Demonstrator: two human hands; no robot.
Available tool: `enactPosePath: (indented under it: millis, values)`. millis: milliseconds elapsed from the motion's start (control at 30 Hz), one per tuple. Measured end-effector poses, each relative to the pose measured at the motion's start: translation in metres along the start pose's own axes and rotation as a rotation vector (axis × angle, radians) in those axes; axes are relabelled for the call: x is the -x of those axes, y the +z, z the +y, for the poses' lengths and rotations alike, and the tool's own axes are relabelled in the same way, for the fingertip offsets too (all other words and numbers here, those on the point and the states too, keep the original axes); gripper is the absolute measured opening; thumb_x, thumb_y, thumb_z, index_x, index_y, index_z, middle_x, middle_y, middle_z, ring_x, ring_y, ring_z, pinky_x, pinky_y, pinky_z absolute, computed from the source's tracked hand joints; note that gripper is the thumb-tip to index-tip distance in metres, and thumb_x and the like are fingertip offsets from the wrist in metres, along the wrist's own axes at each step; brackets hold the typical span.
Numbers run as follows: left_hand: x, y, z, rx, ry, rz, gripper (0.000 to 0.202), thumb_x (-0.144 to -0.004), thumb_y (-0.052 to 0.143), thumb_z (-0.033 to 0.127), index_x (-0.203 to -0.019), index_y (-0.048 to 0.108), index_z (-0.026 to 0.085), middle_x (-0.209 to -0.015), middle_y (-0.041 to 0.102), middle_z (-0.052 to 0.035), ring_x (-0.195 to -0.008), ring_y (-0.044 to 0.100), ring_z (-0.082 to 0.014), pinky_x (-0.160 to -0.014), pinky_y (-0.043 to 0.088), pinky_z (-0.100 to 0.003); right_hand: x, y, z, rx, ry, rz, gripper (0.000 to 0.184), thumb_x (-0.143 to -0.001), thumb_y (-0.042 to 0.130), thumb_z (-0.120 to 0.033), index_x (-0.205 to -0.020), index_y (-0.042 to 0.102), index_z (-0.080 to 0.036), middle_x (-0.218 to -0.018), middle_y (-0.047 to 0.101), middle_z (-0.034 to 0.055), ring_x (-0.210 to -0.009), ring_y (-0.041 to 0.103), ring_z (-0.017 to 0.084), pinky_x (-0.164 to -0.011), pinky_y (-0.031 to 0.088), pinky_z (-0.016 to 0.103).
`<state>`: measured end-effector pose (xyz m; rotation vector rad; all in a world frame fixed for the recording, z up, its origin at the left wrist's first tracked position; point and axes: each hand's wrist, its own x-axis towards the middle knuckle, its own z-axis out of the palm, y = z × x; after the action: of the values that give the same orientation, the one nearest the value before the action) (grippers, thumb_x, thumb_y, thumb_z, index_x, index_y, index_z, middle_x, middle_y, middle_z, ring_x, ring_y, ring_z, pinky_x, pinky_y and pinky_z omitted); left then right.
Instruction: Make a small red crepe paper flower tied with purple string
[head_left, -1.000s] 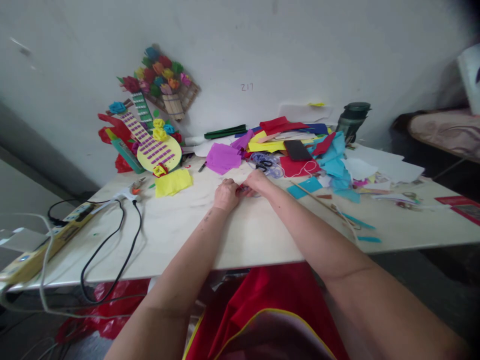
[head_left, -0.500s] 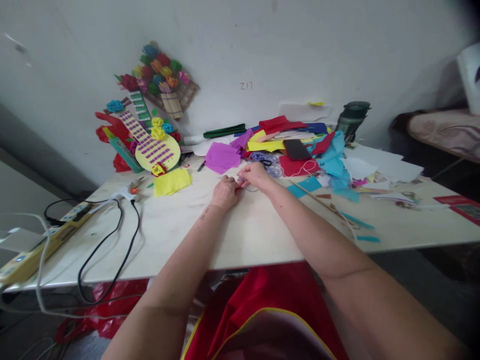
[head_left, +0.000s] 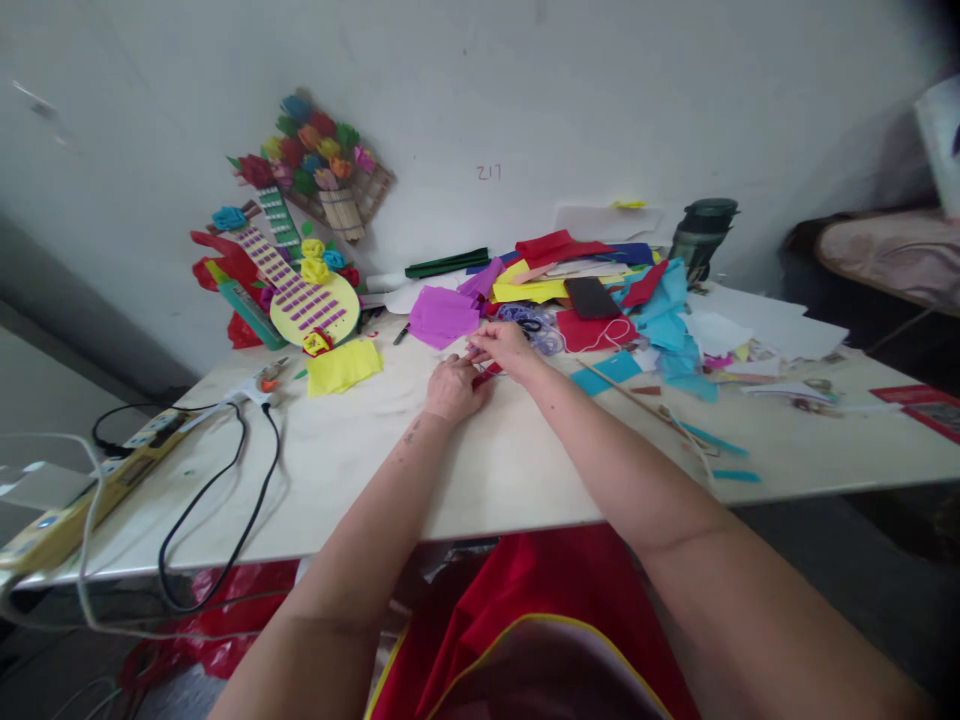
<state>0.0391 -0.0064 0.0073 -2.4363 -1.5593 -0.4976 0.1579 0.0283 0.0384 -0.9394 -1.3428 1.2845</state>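
My left hand [head_left: 454,388] rests on the white table with its fingers curled round a small red piece [head_left: 491,369], probably crepe paper, which shows mostly at its right side. Just above and to the right, my right hand [head_left: 501,344] is closed in a pinch close to the left fingertips. A thin strand seems to run between the hands, but what the right fingers grip is too small to make out. Behind the right hand lies a tangle of pale purple string [head_left: 551,342]. A purple crepe paper sheet [head_left: 444,316] lies beyond the left hand.
Paper sheets [head_left: 532,290] in several colours, a dark phone [head_left: 592,298] and a green bottle [head_left: 701,240] stand along the wall. A thin stick [head_left: 630,397] lies right. To the left are a guitar-shaped craft [head_left: 315,310], yellow paper [head_left: 345,367], cables [head_left: 274,450] and a power strip [head_left: 97,490].
My right hand has shifted slightly left and up, its pinch now over the left fingertips. More of the red piece shows between the hands; the left hand has hardly moved.
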Motion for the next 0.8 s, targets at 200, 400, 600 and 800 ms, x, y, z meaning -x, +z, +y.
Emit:
enactPosePath:
  millis: [200,400,600,800]
  values:
    - [-0.006,0.005,0.005,0.034,-0.115,0.012,0.027,-0.082,0.047,0.031,-0.077,0.07,0.018,-0.084,0.066,-0.0087,-0.089,0.054,-0.02,-0.076,0.041,-0.029,-0.002,-0.006,0.0,-0.043,-0.021,-0.032,0.009,-0.072,0.059,-0.014,-0.063,0.057,-0.013,-0.065,0.063,0.0013,-0.058,0.058,0.009,-0.046,0.048,0.017]
    - [-0.005,0.004,-0.003,0.18,-0.335,0.039,0.027,-0.079,0.053,0.041,-0.078,0.071,0.021,-0.084,0.067,-0.0056,-0.086,0.057,-0.0185,-0.072,0.041,-0.027,-0.004,-0.029,-0.005,0.106,-0.004,-0.102,0.008,-0.068,0.06,-0.019,-0.064,0.058,-0.012,-0.059,0.062,0.002,-0.049,0.05,0.007,-0.037,0.03,0.015]
    - [-0.004,0.005,-0.01,0.285,-0.388,0.078,0.025,-0.075,0.059,0.043,-0.078,0.071,0.022,-0.082,0.066,-0.0048,-0.081,0.057,-0.0166,-0.069,0.04,-0.025,-0.004,-0.041,-0.01,0.452,-0.098,-0.188,0.002,-0.066,0.06,-0.011,-0.065,0.062,-0.011,-0.05,0.058,-0.0014,-0.049,0.05,0.007,-0.052,0.038,0.018]
    - [-0.003,0.005,-0.014,0.42,-0.333,0.091,0.015,-0.071,0.065,0.035,-0.07,0.068,0.02,-0.08,0.065,-0.0038,-0.081,0.055,-0.0164,-0.069,0.04,-0.026,-0.007,-0.061,-0.013,0.831,-0.184,-0.136,0.031,-0.066,0.06,-0.009,-0.095,0.068,-0.019,-0.068,0.068,0.0008,-0.066,0.061,0.014,-0.061,0.043,0.022]
